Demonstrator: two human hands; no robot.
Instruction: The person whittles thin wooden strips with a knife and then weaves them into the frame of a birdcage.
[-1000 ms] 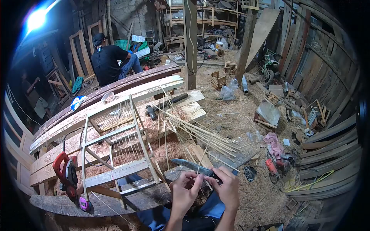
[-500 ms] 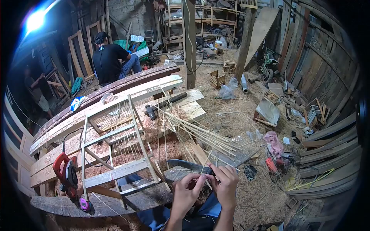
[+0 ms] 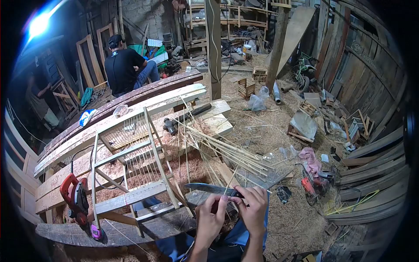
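My right hand (image 3: 253,208) is closed round the handle of a knife (image 3: 209,188), whose long dark blade points left. Pinched in the fingertips of my left hand (image 3: 210,218) is a thin bamboo strip (image 3: 230,180), which rises past the blade. Both hands meet near the handle, so the strip's lower end is hard to see. Beyond them lies a loose bundle of thin strips (image 3: 238,156) on the bench. To the left stands a wooden frame (image 3: 153,150) with a row of slender rods in it.
A red power tool (image 3: 75,198) and a pink tape measure (image 3: 96,232) lie at the left. A hammer (image 3: 171,126) rests among shavings by long planks (image 3: 152,102). A person in a black shirt (image 3: 124,67) sits farther back. A red tool (image 3: 308,185) lies on the floor at right.
The knife blade has tilted slightly, its tip now a little farther left. Both hands have barely shifted and keep their holds.
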